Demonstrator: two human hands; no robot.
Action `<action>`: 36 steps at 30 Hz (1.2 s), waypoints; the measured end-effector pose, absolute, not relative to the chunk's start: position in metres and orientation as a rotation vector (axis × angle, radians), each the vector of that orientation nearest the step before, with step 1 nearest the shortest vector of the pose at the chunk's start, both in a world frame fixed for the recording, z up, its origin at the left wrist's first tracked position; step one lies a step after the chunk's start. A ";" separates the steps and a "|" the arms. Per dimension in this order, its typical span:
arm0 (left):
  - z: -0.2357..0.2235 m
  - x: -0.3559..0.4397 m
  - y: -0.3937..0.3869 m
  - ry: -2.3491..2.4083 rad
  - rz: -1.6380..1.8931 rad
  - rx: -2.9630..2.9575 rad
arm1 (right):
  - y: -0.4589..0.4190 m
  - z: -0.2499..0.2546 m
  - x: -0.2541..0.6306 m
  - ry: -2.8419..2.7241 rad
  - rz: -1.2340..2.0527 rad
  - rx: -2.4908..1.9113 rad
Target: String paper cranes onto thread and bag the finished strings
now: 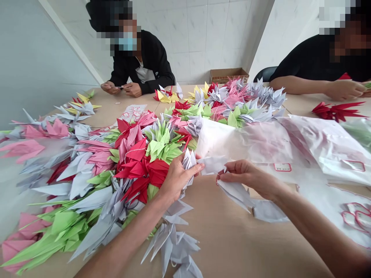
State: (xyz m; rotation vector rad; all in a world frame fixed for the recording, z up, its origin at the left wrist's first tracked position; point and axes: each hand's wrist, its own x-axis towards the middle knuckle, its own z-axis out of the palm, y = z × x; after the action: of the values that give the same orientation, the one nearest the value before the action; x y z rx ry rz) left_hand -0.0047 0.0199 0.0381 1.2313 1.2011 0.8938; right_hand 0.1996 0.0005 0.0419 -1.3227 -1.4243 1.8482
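While pink, green and pale grey folded papers [65, 227] spread over the left end of the table [228, 239], a person in a black jacket [158, 58] sits on the far side, both hands together around something small. Next comes a dense heap of red papers [137, 152], with a green cluster [164, 143] beside it. From below the left hand [179, 175] a row of pale grey papers [184, 247] runs down the tabletop to the near edge. That hand's fingers and thumb grasp a pale bundle [189, 164] just right of the red heap. Another pale piece [213, 165] lies between the two hands. Behind it are clear bags [217, 139], and farther back a brown box [228, 74]. Farther right, the right hand [245, 175] has thumb and fingertips pinched on the upper end of a slanting grey piece [236, 193]; one more grey piece [269, 211] rests under the wrist. At the right edge are red-edged tags [359, 216], a red bundle [337, 111] and a person in a black shirt [304, 58].
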 end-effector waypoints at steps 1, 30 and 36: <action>0.039 -0.005 0.020 1.228 0.887 1.291 | 0.002 0.045 0.204 -1.461 1.845 -1.348; 0.043 -0.005 0.019 1.324 0.821 1.265 | -0.004 0.081 0.218 -2.123 1.345 -1.465; 0.046 -0.006 0.019 1.208 0.775 1.155 | 0.001 0.081 0.234 -2.219 1.057 -1.641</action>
State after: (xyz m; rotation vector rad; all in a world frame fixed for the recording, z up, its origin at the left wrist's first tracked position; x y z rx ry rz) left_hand -0.0058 0.0188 0.0463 1.1549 1.2084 0.7752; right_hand 0.2339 0.0007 0.0814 -1.6409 -2.2194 1.0574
